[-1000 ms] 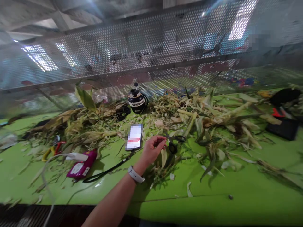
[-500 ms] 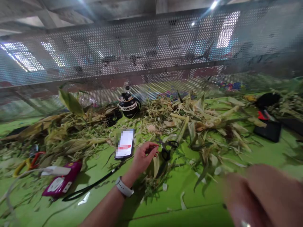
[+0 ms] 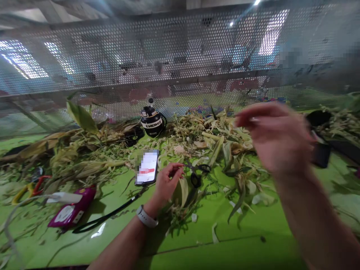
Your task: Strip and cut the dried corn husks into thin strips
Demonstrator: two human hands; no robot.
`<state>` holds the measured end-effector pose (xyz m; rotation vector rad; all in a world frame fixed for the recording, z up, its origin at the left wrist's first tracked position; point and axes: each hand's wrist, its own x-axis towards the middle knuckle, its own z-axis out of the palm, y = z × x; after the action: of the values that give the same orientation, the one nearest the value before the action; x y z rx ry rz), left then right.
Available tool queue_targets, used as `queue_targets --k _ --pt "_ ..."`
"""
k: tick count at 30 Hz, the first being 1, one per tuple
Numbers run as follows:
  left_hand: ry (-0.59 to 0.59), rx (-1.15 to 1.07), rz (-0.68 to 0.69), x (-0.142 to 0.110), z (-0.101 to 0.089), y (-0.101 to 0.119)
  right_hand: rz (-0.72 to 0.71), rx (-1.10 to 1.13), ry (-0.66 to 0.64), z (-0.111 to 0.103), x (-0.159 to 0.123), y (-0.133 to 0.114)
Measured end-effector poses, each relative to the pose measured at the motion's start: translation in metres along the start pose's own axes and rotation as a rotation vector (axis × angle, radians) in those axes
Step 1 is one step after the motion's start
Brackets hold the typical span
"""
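Note:
My left hand [image 3: 167, 183], with a light watch on its wrist, hovers low over the green table. Its thumb and fingertips are drawn together in a pinch. What lies between them, if anything, is too small to make out. Just right of these fingertips lie black-handled scissors [image 3: 197, 174]. Beneath the hand is a pale green husk leaf [image 3: 184, 191] among plant scraps. My right hand [image 3: 277, 137] is raised at the right, smeared by motion, in front of the heap of dry husks [image 3: 225, 135]. Its grip is unclear.
A lit phone [image 3: 147, 167] with a black strap lies left of my left hand. Further left sit a purple power bank [image 3: 73, 212] with a white plug and yellow-and-orange handles [image 3: 33, 191]. A black "ENERGY" bottle [image 3: 152, 122] stands before the perforated metal screen [image 3: 180, 56].
My right hand has swung up and away from me, from the lower right corner to above the husks. My left hand keeps its pinch by the scissors. The view has shifted slightly.

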<state>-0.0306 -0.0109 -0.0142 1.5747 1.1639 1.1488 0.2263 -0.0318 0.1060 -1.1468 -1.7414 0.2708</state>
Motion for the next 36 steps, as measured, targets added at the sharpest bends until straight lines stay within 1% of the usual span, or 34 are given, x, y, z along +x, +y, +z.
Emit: queue_targets --k 1,3,5,6,7,9,11,13,14,15,17,18,19,21,23,25,27,29,31,34,36 --pt "0.04 -0.023 -0.014 0.001 -0.001 0.001 0.021 -0.091 -0.081 0.007 0.007 0.006" --pt "0.096 -0.055 -0.035 0.004 -0.005 0.002 0.048 -0.358 -0.377 0.026 0.018 0.028" --pt "0.116 -0.065 -0.048 0.006 -0.007 0.002 0.017 -0.621 -0.632 0.047 0.021 0.052" --pt "0.12 -0.066 -0.052 0.006 -0.008 0.003 -0.013 -0.686 -0.745 0.057 0.02 0.063" --pt "0.119 -0.064 -0.055 0.007 -0.008 0.003 -0.035 -0.718 -0.839 0.065 0.017 0.07" --pt "0.114 -0.058 -0.056 0.007 -0.008 0.003 -0.03 -0.761 -0.899 0.075 0.013 0.076" --pt "0.104 -0.053 -0.05 0.006 -0.007 0.003 -0.027 -0.735 -0.902 0.078 0.012 0.074" --pt "0.095 -0.049 -0.045 0.006 -0.006 0.003 -0.033 -0.687 -0.841 0.077 0.013 0.072" --pt "0.09 -0.047 -0.045 0.005 -0.006 0.003 -0.022 -0.686 -0.767 0.077 0.014 0.073" --pt "0.083 -0.044 -0.043 0.005 -0.006 0.002 0.011 -0.711 -0.667 0.077 0.015 0.075" --pt "0.073 -0.039 -0.037 0.005 -0.006 0.001 0.127 -0.808 -0.464 0.078 0.014 0.084" --pt "0.069 -0.039 -0.034 0.005 -0.006 0.0 0.194 -0.857 -0.403 0.08 0.014 0.089" --pt "0.067 -0.04 -0.032 0.006 -0.006 -0.001 0.246 -0.891 -0.386 0.081 0.013 0.094" --pt "0.066 -0.048 -0.031 0.006 -0.006 -0.001 0.287 -0.916 -0.397 0.082 0.012 0.102" --pt "0.06 -0.05 -0.028 0.006 -0.006 -0.002 0.298 -0.88 -0.433 0.08 0.014 0.105" --pt "0.052 -0.044 -0.024 0.006 -0.006 -0.001 0.345 -0.814 -0.432 0.076 0.017 0.105" --pt "0.04 -0.033 -0.023 0.006 -0.006 -0.001 0.372 -0.8 -0.35 0.073 0.02 0.105" --pt "0.035 -0.023 -0.019 0.006 -0.006 0.0 0.367 -0.861 -0.276 0.071 0.021 0.107" --pt "0.03 -0.019 -0.012 0.006 -0.006 0.0 0.359 -0.923 -0.299 0.07 0.019 0.112" --pt "0.022 -0.022 -0.012 0.005 -0.006 0.002 0.384 -0.938 -0.365 0.069 0.016 0.12" --pt "0.021 -0.028 -0.018 0.005 -0.006 0.002 0.374 -0.914 -0.343 0.067 0.016 0.121"
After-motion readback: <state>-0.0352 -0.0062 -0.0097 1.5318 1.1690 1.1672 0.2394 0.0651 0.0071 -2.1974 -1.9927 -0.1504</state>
